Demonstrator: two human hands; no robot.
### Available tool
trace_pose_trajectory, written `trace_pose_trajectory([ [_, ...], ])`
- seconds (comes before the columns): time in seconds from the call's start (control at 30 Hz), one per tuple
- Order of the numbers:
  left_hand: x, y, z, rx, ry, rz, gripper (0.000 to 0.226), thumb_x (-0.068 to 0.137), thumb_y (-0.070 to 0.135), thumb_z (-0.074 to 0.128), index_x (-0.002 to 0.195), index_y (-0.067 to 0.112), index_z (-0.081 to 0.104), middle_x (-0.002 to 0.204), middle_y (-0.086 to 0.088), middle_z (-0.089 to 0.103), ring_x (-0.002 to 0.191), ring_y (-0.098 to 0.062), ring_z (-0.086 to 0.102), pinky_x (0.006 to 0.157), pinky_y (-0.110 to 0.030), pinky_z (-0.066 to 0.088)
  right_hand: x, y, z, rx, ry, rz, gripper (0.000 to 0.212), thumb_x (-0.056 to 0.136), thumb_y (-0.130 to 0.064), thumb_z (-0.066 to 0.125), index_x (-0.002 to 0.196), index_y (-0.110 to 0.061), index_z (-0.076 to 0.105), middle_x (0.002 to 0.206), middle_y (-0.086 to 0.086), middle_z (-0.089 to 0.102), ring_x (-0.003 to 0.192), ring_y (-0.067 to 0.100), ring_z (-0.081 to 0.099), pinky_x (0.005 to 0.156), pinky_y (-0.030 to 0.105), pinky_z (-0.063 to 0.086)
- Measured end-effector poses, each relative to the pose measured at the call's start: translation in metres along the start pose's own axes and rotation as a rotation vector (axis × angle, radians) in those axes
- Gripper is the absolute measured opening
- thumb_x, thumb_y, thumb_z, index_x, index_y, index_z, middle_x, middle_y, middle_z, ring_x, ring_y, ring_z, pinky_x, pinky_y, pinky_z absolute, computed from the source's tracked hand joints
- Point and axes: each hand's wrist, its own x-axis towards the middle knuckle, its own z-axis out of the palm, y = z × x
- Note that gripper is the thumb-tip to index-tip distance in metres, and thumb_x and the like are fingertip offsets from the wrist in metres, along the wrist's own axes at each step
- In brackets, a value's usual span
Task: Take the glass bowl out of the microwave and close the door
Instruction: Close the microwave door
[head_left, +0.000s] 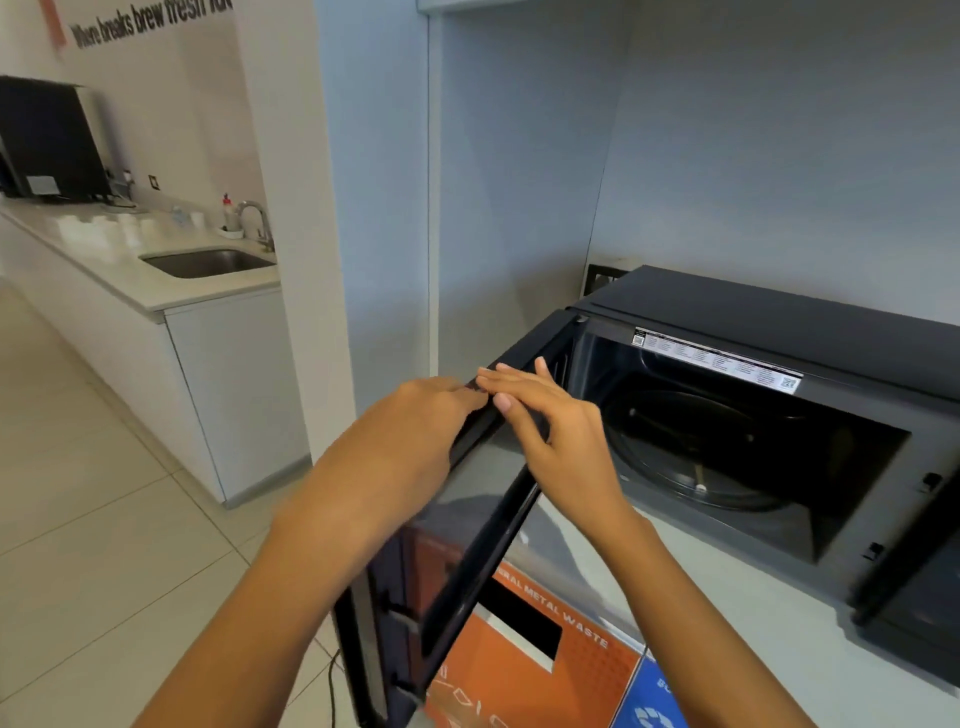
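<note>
The black microwave (769, 317) stands on a grey counter with its door (480, 566) swung out to the left. In the dark cavity lies a round clear glass piece (691, 447); I cannot tell whether it is the glass bowl or only the turntable. My left hand (415, 426) grips the door's top edge from the outer side. My right hand (556, 421) is on the inner side. Its fingers lie stretched along that same edge and its thumb is just below them. Neither hand holds a bowl.
Below the counter edge (727, 613) stand an orange waste bin (524, 670) and a blue bin (649, 701). To the left a tiled floor runs past a white counter (156, 296) with a sink (208, 262), tap and a dark machine (49, 137).
</note>
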Motion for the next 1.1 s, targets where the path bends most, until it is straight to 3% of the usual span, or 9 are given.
trace_pose_trajectory([
  [0.1, 0.006, 0.004, -0.001, -0.066, 0.009, 0.058, 0.052, 0.09, -0.006, 0.048, 0.13, 0.028, 0.056, 0.124, -0.001, 0.063, 0.112, -0.019, 0.058, 0.096, -0.028, 0.045, -0.003, -0.001, -0.019, 0.017, 0.008, 0.043, 0.018, 0.092, -0.014, 0.062, 0.106, -0.012, 0.074, 0.111, -0.004, 0.073, 0.113, 0.003, 0.062, 0.117, 0.031, 0.029],
  [0.3, 0.023, 0.025, 0.012, -0.275, 0.04, 0.203, 0.017, 0.087, 0.02, 0.065, 0.102, 0.026, 0.072, 0.097, 0.007, 0.066, 0.091, -0.009, 0.059, 0.073, -0.011, 0.037, -0.009, -0.008, -0.068, 0.045, -0.054, 0.233, 0.014, 0.088, -0.018, 0.067, 0.094, -0.011, 0.078, 0.105, -0.001, 0.076, 0.107, 0.0, 0.065, 0.115, 0.031, 0.034],
  [0.47, 0.04, 0.048, 0.034, -0.402, 0.05, 0.306, 0.008, 0.086, 0.027, 0.065, 0.092, 0.026, 0.07, 0.089, 0.011, 0.059, 0.083, -0.001, 0.054, 0.073, -0.006, 0.036, -0.02, -0.025, -0.116, -0.06, -0.2, 0.425, 0.023, 0.088, -0.029, 0.067, 0.109, -0.025, 0.073, 0.112, -0.012, 0.073, 0.108, -0.007, 0.061, 0.101, 0.021, 0.046],
  [0.6, 0.056, 0.069, 0.052, -0.48, 0.08, 0.408, 0.011, 0.088, 0.021, 0.064, 0.096, 0.022, 0.071, 0.092, 0.007, 0.061, 0.086, -0.001, 0.056, 0.074, -0.003, 0.037, -0.038, -0.039, -0.149, -0.2, -0.299, 0.544, 0.052, 0.084, -0.039, 0.067, 0.133, -0.031, 0.054, 0.138, -0.013, 0.056, 0.125, 0.0, 0.052, 0.11, 0.029, 0.04],
  [0.7, 0.068, 0.084, 0.066, -0.528, 0.103, 0.464, 0.013, 0.088, 0.019, 0.064, 0.099, 0.019, 0.071, 0.091, 0.006, 0.059, 0.085, 0.0, 0.055, 0.076, -0.003, 0.037, -0.055, -0.046, -0.166, -0.402, -0.354, 0.551, 0.056, 0.09, -0.035, 0.061, 0.142, -0.034, 0.039, 0.15, -0.015, 0.04, 0.133, 0.002, 0.043, 0.108, 0.02, 0.034],
  [0.8, 0.084, 0.097, 0.082, -0.562, 0.142, 0.5, 0.016, 0.089, 0.02, 0.063, 0.103, 0.02, 0.071, 0.093, 0.006, 0.06, 0.087, 0.001, 0.054, 0.078, -0.003, 0.038, -0.067, -0.048, -0.177, -0.586, -0.283, 0.595, 0.05, 0.097, -0.027, 0.052, 0.144, -0.035, 0.038, 0.148, -0.014, 0.043, 0.087, -0.014, 0.059, 0.078, 0.002, 0.043],
  [0.87, 0.095, 0.106, 0.093, -0.553, 0.134, 0.52, 0.022, 0.09, 0.022, 0.061, 0.111, 0.025, 0.068, 0.099, 0.009, 0.057, 0.092, 0.002, 0.053, 0.082, -0.002, 0.036, -0.073, -0.046, -0.18, -0.703, -0.194, 0.624, 0.048, 0.099, -0.021, 0.048, 0.143, -0.035, 0.038, 0.142, -0.006, 0.052, 0.083, -0.002, 0.064, 0.073, 0.017, 0.054],
  [0.93, 0.106, 0.115, 0.106, -0.505, 0.112, 0.549, 0.03, 0.091, 0.025, 0.058, 0.121, 0.029, 0.062, 0.109, 0.012, 0.054, 0.1, 0.002, 0.049, 0.088, -0.007, 0.035, -0.078, -0.041, -0.182, -0.805, -0.119, 0.656, 0.049, 0.099, -0.016, 0.046, 0.143, -0.035, 0.037, 0.14, 0.0, 0.054, 0.115, 0.022, 0.059, 0.087, 0.039, 0.054],
  [1.1, 0.128, 0.136, 0.129, -0.338, 0.2, 0.586, 0.037, 0.095, 0.029, 0.051, 0.132, 0.027, 0.053, 0.128, 0.008, 0.058, 0.121, -0.01, 0.046, 0.102, -0.023, 0.032, -0.08, -0.014, -0.192, -0.989, 0.02, 0.661, 0.047, 0.098, -0.012, 0.049, 0.141, -0.03, 0.041, 0.142, -0.001, 0.052, 0.132, 0.025, 0.046, 0.087, 0.043, 0.049],
])
